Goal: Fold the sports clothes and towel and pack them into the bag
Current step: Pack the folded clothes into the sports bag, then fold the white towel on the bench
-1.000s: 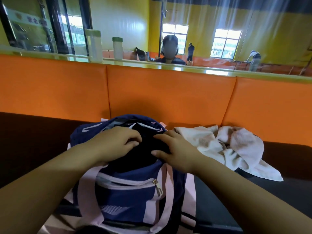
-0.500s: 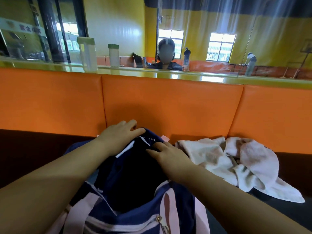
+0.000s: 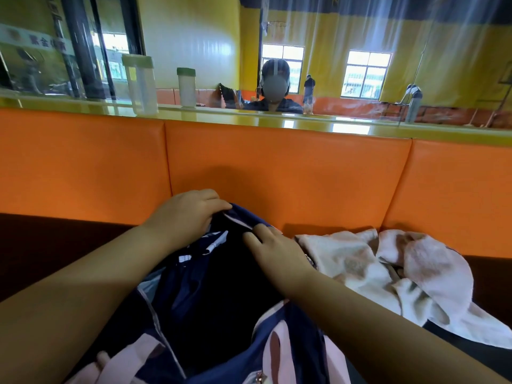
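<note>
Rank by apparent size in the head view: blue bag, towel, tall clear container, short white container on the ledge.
1. blue bag
2. towel
3. tall clear container
4. short white container
Bag and towel are nearest the camera, the containers far back, so true sizes stay unsure.

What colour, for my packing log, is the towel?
The towel is pale pink with off-white patches, head view.

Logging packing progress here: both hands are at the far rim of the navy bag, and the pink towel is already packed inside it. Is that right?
Not quite. The head view shows the pink towel lying crumpled on the dark seat to the right of the navy bag, not inside it. The left hand and right hand are indeed at the bag's far rim.
</note>
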{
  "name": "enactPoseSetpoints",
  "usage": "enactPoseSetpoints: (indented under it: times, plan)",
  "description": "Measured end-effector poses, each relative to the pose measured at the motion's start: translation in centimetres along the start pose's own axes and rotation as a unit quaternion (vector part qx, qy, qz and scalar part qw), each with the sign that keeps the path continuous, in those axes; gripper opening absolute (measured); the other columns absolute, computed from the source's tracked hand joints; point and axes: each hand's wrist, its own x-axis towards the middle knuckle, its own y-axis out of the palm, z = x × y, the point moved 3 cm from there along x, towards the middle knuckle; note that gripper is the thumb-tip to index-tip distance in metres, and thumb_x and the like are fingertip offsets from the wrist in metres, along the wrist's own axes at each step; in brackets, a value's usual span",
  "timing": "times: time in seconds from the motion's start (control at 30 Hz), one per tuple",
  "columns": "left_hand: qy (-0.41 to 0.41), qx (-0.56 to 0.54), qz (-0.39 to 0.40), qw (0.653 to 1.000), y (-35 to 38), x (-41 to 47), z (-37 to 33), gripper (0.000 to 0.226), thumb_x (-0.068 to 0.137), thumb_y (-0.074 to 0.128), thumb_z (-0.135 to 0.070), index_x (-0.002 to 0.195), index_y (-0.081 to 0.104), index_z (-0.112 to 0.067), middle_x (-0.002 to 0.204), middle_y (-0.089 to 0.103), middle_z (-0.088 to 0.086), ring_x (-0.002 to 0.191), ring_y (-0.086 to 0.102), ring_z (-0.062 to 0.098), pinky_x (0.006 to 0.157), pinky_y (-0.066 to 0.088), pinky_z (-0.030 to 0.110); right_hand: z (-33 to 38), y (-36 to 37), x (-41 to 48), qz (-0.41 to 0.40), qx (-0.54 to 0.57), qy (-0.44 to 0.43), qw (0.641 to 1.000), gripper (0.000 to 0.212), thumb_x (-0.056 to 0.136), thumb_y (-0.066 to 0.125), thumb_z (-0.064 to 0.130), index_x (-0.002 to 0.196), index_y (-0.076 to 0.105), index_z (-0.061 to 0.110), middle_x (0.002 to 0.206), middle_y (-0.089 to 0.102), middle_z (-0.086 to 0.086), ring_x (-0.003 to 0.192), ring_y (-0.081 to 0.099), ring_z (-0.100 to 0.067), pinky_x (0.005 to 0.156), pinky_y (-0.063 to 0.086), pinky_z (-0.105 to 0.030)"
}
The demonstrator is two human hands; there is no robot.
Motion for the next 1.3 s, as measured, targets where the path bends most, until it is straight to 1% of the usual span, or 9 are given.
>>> enactPoseSetpoints:
  times: [0.07, 0.2, 0.3, 0.37, 0.5, 0.67, 0.87, 1.03, 1.3]
  plan:
    - [-0.005, -0.007, 0.009, 1.0, 0.0, -0.4, -0.1, 0.038, 0.08, 0.044, -0.011, 0.108, 0.07, -0.013, 0.089, 0.066, 0.004, 0.066, 0.063, 0.024, 0.048, 0.043, 0.027, 0.3, -0.1, -1.1, -0.098, -0.015, -0.06, 0.993, 0.009, 0.079, 0.05, 0.016, 0.086, 0.052, 0.012, 0.078, 0.056, -0.006, 0.067, 0.051, -0.023, 0.055, 0.037, -0.031]
    - [-0.023, -0.017, 0.024, 0.999, -0.1, -1.3, -0.5, 0.029, 0.086, 0.05, -0.016, 0.108, 0.069, -0.016, 0.093, 0.058, 0.004, 0.055, 0.056, 0.022, 0.038, 0.045, 0.032, 0.2, 0.8, -2.1, 0.01, 0.013, -0.113, 0.994, 0.021, 0.077, 0.04, 0.016, 0.076, 0.061, 0.015, 0.072, 0.058, -0.003, 0.059, 0.056, -0.02, 0.047, 0.042, -0.025]
    - [-0.026, -0.022, 0.017, 0.999, -0.3, -1.9, -0.8, 0.027, 0.08, 0.058, -0.011, 0.104, 0.07, -0.016, 0.091, 0.058, 0.003, 0.055, 0.058, 0.022, 0.039, 0.048, 0.034, -0.2, 1.5, -1.7, 0.131, 0.035, -0.061, 0.989, 0.032, 0.09, 0.038, 0.011, 0.111, 0.062, 0.011, 0.107, 0.06, -0.009, 0.093, 0.061, -0.029, 0.065, 0.048, -0.032]
    - [-0.03, -0.03, 0.025, 0.999, -0.3, -2.3, -1.1, 0.028, 0.082, 0.052, -0.018, 0.103, 0.07, -0.016, 0.09, 0.059, 0.001, 0.058, 0.06, 0.021, 0.041, 0.049, 0.035, -0.4, 1.9, -1.6, 0.205, 0.034, -0.026, 0.978, 0.046, 0.097, 0.035, 0.01, 0.143, 0.036, 0.013, 0.139, 0.044, -0.009, 0.117, 0.05, -0.03, 0.084, 0.048, -0.039]
    - [-0.034, -0.038, 0.044, 0.998, 0.1, -3.3, -1.6, 0.039, 0.085, 0.038, -0.03, 0.105, 0.069, -0.017, 0.093, 0.058, 0.0, 0.065, 0.062, 0.02, 0.047, 0.052, 0.037, -0.4, 2.4, -1.6, 0.258, 0.012, -0.011, 0.966, 0.057, 0.099, 0.032, 0.01, 0.152, 0.013, 0.017, 0.156, 0.023, -0.003, 0.129, 0.042, -0.029, 0.095, 0.044, -0.043]
    - [-0.101, -0.064, 0.063, 0.991, -0.2, -3.8, -2.7, 0.037, 0.086, 0.044, -0.033, 0.113, 0.067, -0.023, 0.099, 0.055, -0.005, 0.081, 0.059, 0.017, 0.068, 0.051, 0.037, -0.6, 0.6, -2.4, 0.212, 0.062, -0.028, 0.975, 0.051, 0.096, 0.042, 0.014, 0.145, 0.036, 0.023, 0.152, 0.034, 0.002, 0.129, 0.043, -0.026, 0.097, 0.044, -0.043]
    - [-0.133, -0.078, -0.004, 0.988, -1.8, -4.6, -5.1, 0.025, 0.085, 0.055, -0.034, 0.1, 0.071, -0.022, 0.097, 0.055, -0.01, 0.091, 0.054, 0.012, 0.074, 0.042, 0.021, -0.8, -3.5, -6.1, 0.041, 0.126, -0.044, 0.99, 0.027, 0.086, 0.056, 0.018, 0.111, 0.068, 0.015, 0.113, 0.066, -0.003, 0.099, 0.063, -0.025, 0.077, 0.051, -0.036]
    - [-0.118, -0.14, -0.055, 0.982, -2.4, -3.7, -10.2, 0.014, 0.087, 0.061, -0.032, 0.094, 0.07, -0.024, 0.096, 0.056, -0.011, 0.087, 0.049, 0.001, 0.071, 0.035, 0.011, -2.4, -4.9, -12.0, 0.006, 0.153, 0.045, 0.987, 0.017, 0.085, 0.058, 0.023, 0.098, 0.069, 0.02, 0.093, 0.067, 0.0, 0.08, 0.063, -0.022, 0.061, 0.045, -0.025]
    - [-0.07, -0.25, 0.002, 0.966, 3.1, -1.3, -20.7, 0.028, 0.084, 0.047, -0.046, 0.088, 0.067, -0.026, 0.089, 0.053, -0.018, 0.086, 0.052, 0.003, 0.074, 0.041, 0.013, -7.5, -4.5, -23.0, 0.049, 0.149, 0.234, 0.96, 0.02, 0.092, 0.054, 0.033, 0.104, 0.067, 0.025, 0.101, 0.066, 0.008, 0.094, 0.06, -0.017, 0.069, 0.046, -0.031]
